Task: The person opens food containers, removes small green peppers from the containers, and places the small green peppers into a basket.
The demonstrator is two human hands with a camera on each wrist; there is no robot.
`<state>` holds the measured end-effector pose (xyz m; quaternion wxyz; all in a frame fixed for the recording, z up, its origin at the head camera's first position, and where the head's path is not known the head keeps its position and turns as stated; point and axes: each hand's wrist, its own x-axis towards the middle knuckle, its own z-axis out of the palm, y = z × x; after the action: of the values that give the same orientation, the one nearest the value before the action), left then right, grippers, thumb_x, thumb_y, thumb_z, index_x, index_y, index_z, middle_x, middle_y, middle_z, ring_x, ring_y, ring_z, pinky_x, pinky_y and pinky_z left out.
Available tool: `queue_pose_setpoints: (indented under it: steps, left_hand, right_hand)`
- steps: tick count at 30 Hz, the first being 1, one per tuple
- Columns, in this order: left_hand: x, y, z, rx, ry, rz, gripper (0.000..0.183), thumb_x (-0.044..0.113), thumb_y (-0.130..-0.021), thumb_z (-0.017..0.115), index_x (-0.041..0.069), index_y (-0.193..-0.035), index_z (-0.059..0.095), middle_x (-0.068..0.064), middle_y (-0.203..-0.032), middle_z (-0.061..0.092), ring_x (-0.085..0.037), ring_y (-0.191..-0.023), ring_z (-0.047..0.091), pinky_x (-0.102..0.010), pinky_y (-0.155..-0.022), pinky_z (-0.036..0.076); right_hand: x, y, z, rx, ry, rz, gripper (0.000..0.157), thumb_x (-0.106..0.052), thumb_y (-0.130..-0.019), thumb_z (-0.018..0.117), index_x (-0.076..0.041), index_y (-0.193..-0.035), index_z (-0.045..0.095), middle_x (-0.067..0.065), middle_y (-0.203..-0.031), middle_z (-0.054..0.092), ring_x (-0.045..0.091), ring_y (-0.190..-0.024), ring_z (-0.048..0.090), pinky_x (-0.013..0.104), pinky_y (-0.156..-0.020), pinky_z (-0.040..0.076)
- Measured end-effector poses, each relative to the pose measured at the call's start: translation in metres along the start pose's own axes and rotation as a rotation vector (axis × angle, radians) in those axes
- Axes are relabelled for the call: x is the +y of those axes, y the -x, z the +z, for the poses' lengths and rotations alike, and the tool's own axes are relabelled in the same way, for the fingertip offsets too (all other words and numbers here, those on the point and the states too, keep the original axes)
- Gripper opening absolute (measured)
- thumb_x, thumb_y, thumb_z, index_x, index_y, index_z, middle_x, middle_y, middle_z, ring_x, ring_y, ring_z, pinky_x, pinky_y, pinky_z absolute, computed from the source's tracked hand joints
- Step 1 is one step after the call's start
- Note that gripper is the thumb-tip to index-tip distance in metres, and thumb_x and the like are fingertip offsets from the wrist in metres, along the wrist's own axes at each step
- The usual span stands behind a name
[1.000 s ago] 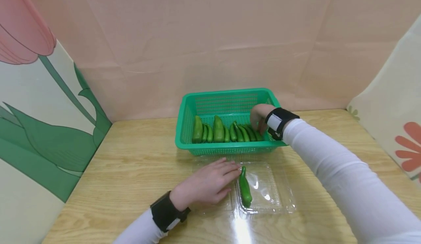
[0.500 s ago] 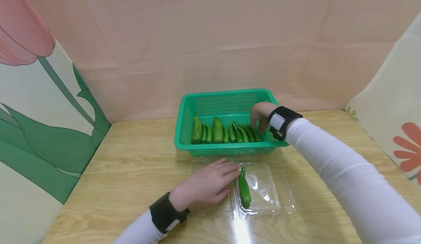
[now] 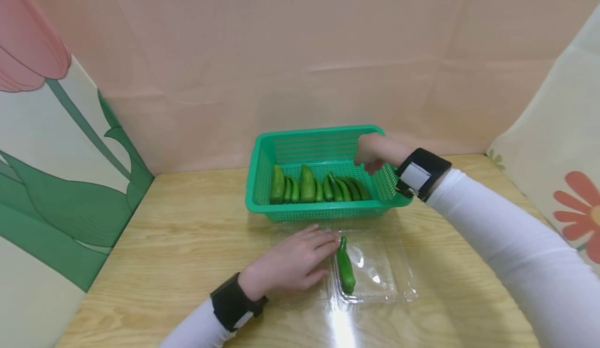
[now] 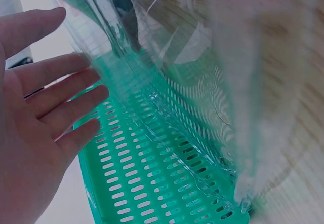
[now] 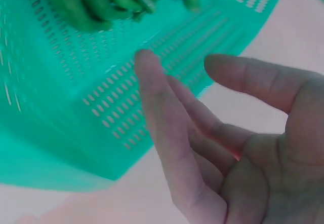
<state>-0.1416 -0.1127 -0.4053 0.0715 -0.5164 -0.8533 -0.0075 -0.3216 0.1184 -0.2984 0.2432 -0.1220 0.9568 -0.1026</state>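
My left hand (image 3: 292, 259) lies flat with straight fingers on the left half of an open clear plastic clamshell box (image 3: 375, 264). One green pepper (image 3: 346, 267) lies in the box's right half, just beside the fingertips. Behind the box, a green plastic basket (image 3: 323, 213) holds a row of green vegetables, some thick (image 3: 307, 184) and some slim and curved (image 3: 360, 187). Over the basket's right end is my right hand (image 3: 375, 152), its fingers bent. The right wrist view shows the thumb and index finger apart, with nothing between them.
The wooden table (image 3: 187, 233) meets a pink cloth backdrop (image 3: 300, 66) just behind the basket. A tulip-printed panel (image 3: 51, 155) stands at the left, and a flower-printed cloth (image 3: 567, 181) at the right.
My right hand has risen from the right end of the vegetable row and moved back, away from them, with nothing in it. My left hand has stayed on the box.
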Motion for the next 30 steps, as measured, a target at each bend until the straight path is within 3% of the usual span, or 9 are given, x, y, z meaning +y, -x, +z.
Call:
queue_pose_setpoints:
  steps: [3,9,13,21,30]
  left_hand:
    - [-0.001,0.000,0.000,-0.002,0.005,-0.002,0.058,0.038,-0.092,0.056,0.006,-0.139,0.045,-0.010,-0.145,0.045,-0.021,-0.136,0.041,-0.041,-0.118,0.026]
    - [-0.001,0.002,0.001,-0.012,0.011,0.004,0.061,0.039,-0.092,0.057,0.005,-0.140,0.043,-0.010,-0.146,0.043,-0.022,-0.137,0.040,-0.041,-0.118,0.026]
    - [-0.001,0.000,0.002,-0.006,0.005,0.018,0.063,0.041,-0.091,0.057,0.005,-0.140,0.043,-0.011,-0.146,0.043,-0.022,-0.137,0.040,-0.042,-0.118,0.026]
    - [-0.001,0.000,0.001,-0.025,0.016,0.006,0.066,0.045,-0.091,0.055,0.005,-0.142,0.040,-0.010,-0.148,0.041,-0.022,-0.138,0.037,-0.040,-0.119,0.022]
    - [0.000,0.000,-0.001,-0.042,0.031,0.003,0.069,0.047,-0.090,0.057,0.005,-0.142,0.040,-0.011,-0.149,0.040,-0.022,-0.139,0.036,-0.042,-0.119,0.022]
  right_hand:
    - [-0.007,0.013,0.000,0.068,0.024,-0.032,0.026,-0.017,-0.092,0.053,0.002,-0.082,0.069,0.008,-0.068,0.071,0.013,-0.050,0.060,0.029,-0.057,0.055]
    - [-0.017,0.051,0.019,0.236,-0.033,-0.107,0.026,-0.025,-0.094,0.056,-0.004,-0.095,0.070,0.005,-0.073,0.069,0.017,-0.065,0.063,0.034,-0.069,0.053]
    - [-0.020,0.074,0.036,0.301,-0.033,-0.150,0.022,-0.027,-0.092,0.058,-0.007,-0.093,0.068,0.002,-0.065,0.066,0.017,-0.058,0.059,0.029,-0.058,0.047]
    - [-0.017,0.102,0.077,0.338,-0.033,-0.222,0.015,-0.026,-0.088,0.065,-0.011,-0.088,0.067,-0.001,-0.070,0.064,0.010,-0.054,0.054,0.024,-0.048,0.044]
    - [-0.015,0.116,0.111,0.279,-0.064,-0.248,0.007,-0.021,-0.084,0.069,-0.015,-0.083,0.066,-0.005,-0.067,0.062,0.007,-0.055,0.053,0.023,-0.047,0.044]
